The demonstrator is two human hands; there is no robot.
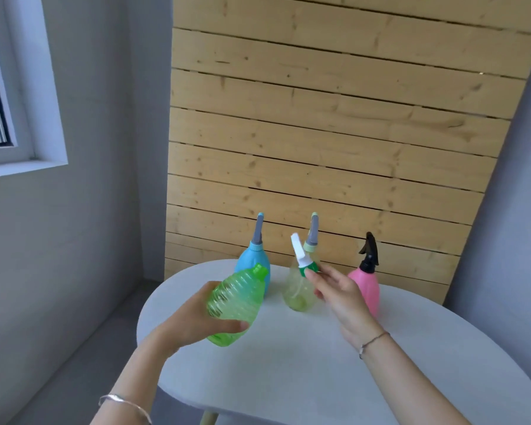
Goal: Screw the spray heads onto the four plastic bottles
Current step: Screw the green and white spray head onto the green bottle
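Grey walls [89, 240] w/ a window [0, 87] at far left, and a pale wood slat panel [319, 133] leaning behind a white oval table [288, 378]. My L hand [193, 323] grips the green bottle [236, 302] round its ribbed belly: thumb curled across the lower front, other fingers wrapped behind, mostly hidden. Bottle is tilted, base low & toward me, threaded neck up & to the right, in front of the blue bottle's lower half. Can't tell if the base touches the table.

My R hand [341, 296] is up just right of that neck, pinching the spray head [301, 256] by its green collar btwn thumb & fingertips [311, 275]; the remaining fingers are loosely spread. The head's white nozzle sticks up, leaning a bit left. Head & neck are near each other but apart, not joined.

Back row on the table, left to right: blue bottle [252, 265] w/ a grey spout head on, clear yellowish bottle [298, 292] w/ a grey spout head on a pale green collar, pink bottle [367, 286] w/ a black trigger head. All three stand upright. The spray head I'm holding overlaps the yellowish bottle's neck in view; my R hand covers part of the pink bottle's left side.

Thin bracelet [373, 342] on my R wrist, silver bangle [123, 401] on my L wrist. One wooden table leg [209, 418] shows at the bottom edge
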